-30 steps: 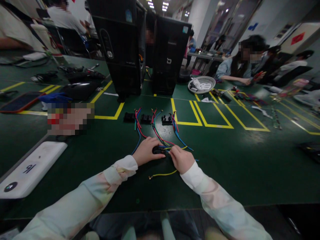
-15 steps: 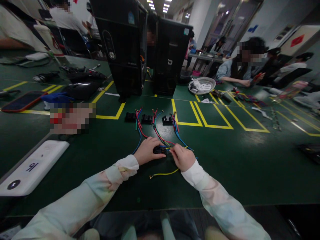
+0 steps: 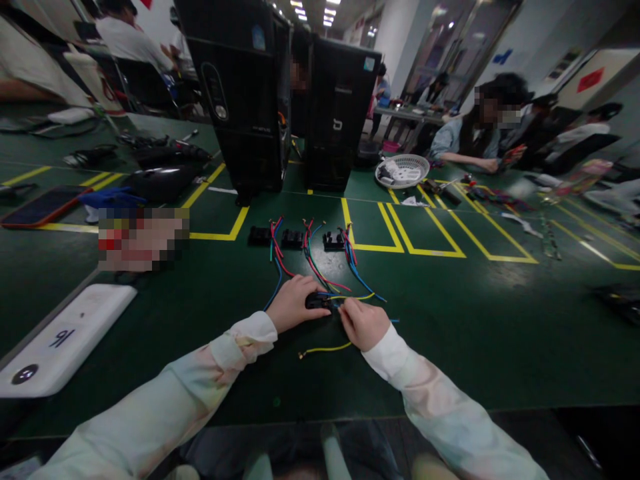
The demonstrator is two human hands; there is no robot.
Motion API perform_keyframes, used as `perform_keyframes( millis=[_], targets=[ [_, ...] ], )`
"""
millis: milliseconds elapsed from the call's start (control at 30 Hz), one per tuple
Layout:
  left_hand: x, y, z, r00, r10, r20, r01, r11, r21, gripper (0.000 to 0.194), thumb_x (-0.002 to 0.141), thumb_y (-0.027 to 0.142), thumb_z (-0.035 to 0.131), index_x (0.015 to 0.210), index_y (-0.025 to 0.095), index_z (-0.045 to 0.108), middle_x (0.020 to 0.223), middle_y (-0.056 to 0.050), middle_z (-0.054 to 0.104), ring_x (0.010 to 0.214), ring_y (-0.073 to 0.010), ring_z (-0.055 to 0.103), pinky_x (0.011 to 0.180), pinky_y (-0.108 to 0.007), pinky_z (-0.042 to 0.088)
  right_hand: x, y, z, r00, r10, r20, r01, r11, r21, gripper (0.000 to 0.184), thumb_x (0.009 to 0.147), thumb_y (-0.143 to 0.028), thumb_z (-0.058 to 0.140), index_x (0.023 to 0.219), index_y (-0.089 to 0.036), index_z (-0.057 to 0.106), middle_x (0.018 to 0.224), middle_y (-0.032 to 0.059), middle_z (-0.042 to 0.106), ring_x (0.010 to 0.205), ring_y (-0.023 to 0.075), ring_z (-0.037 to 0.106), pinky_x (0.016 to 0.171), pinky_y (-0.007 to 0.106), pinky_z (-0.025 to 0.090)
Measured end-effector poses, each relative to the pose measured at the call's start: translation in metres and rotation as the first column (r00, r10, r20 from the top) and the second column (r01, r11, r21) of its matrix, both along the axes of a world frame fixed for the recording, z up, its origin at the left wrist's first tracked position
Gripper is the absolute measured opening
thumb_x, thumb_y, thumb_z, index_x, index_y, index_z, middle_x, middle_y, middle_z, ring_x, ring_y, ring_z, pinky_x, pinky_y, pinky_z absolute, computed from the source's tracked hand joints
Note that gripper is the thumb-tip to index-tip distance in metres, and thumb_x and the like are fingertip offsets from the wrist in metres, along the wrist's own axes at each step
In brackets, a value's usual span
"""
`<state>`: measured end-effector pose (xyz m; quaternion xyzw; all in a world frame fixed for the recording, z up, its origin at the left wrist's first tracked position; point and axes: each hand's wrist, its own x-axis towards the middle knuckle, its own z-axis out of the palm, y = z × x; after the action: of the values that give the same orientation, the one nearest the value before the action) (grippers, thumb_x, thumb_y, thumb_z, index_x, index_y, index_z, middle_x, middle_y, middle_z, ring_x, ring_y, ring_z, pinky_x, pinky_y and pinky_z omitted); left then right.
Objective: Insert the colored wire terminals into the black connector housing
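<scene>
My left hand [image 3: 293,301] is closed round a small black plastic connector block [image 3: 316,301], which lies between thumb and fingers just above the table. Beside it, my right hand [image 3: 365,323] pinches a thin wire near the block's right side; a blue end [image 3: 394,320] sticks out past the knuckles. A yellow wire [image 3: 357,297] runs from the block over the right fingers. Another yellow wire [image 3: 327,349] with a metal terminal lies below, its other end hidden under my right hand. Beyond my hands are three black blocks [image 3: 293,239] with red, blue and green wires [image 3: 313,263].
Two black computer towers [image 3: 327,113] stand at the back of the green table [image 3: 475,347]. A white power bank [image 3: 75,340] lies at left, near a phone [image 3: 43,205]. A white basket [image 3: 401,171] sits at the back right. A person [image 3: 483,127] sits beyond it.
My right hand has shifted very slightly, and the yellow wire now shows above its fingers. The blue end pokes out further at right. My left hand stays on the block.
</scene>
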<state>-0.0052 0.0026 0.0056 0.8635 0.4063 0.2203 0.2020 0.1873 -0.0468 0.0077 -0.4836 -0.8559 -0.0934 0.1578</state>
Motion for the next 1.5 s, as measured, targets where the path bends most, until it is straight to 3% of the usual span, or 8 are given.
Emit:
perform_keyframes(
  millis=[233,333,633,900,1500],
  targets=[
    [0.001,0.001,-0.003,1.0,0.0,-0.003,0.0,1.0,0.011,0.038,0.068,0.051,0.06,0.091,0.021,0.057,0.091,-0.002,0.055,0.084,-0.019,0.046,0.076,-0.031,0.036,0.001,0.005,0.0,0.993,0.118,-0.008,-0.115,0.976,0.185,0.027,0.088,-0.02,0.036,0.064,-0.016,0.047,0.058,0.0009,0.051,0.056,0.01,0.047,0.057,0.022,0.029],
    [0.001,0.002,-0.004,1.0,-0.006,0.0,0.006,1.0,0.01,0.038,0.067,0.051,0.06,0.091,0.022,0.057,0.091,-0.002,0.055,0.085,-0.0192,0.046,0.076,-0.031,0.036,0.001,0.007,0.004,0.994,0.11,0.007,-0.109,0.969,0.222,0.028,0.088,-0.021,0.037,0.063,-0.017,0.048,0.06,0.0015,0.052,0.058,0.0107,0.047,0.058,0.023,0.03],
    [0.001,0.001,-0.001,1.0,-0.02,-0.006,0.02,1.0,0.024,0.038,0.069,0.052,0.058,0.091,0.021,0.056,0.09,-0.002,0.055,0.084,-0.0189,0.046,0.076,-0.031,0.036,0.002,0.011,0.006,0.999,0.014,0.034,-0.019,0.991,0.135,0.025,0.089,-0.024,0.037,0.069,-0.018,0.05,0.066,0.0006,0.055,0.062,0.0106,0.048,0.058,0.024,0.027],
    [0.001,0.0,-0.001,1.0,0.003,-0.009,-0.003,0.999,0.032,0.038,0.069,0.053,0.057,0.09,0.021,0.056,0.089,-0.002,0.055,0.083,-0.0189,0.047,0.075,-0.031,0.036,-0.002,0.003,0.002,0.998,-0.042,0.042,0.045,0.998,-0.052,0.018,0.084,-0.024,0.036,0.073,-0.016,0.048,0.062,0.0013,0.056,0.052,0.0104,0.05,0.049,0.025,0.022],
    [0.0,0.0,-0.001,1.0,0.022,-0.021,-0.022,0.999,0.031,0.04,0.068,0.054,0.057,0.09,0.021,0.057,0.088,-0.002,0.056,0.083,-0.0191,0.047,0.075,-0.032,0.037,-0.002,0.001,-0.007,0.999,-0.035,-0.025,0.033,0.996,-0.082,0.017,0.083,-0.023,0.037,0.071,-0.017,0.048,0.061,0.0015,0.058,0.051,0.0114,0.053,0.048,0.024,0.025]
  ],
)
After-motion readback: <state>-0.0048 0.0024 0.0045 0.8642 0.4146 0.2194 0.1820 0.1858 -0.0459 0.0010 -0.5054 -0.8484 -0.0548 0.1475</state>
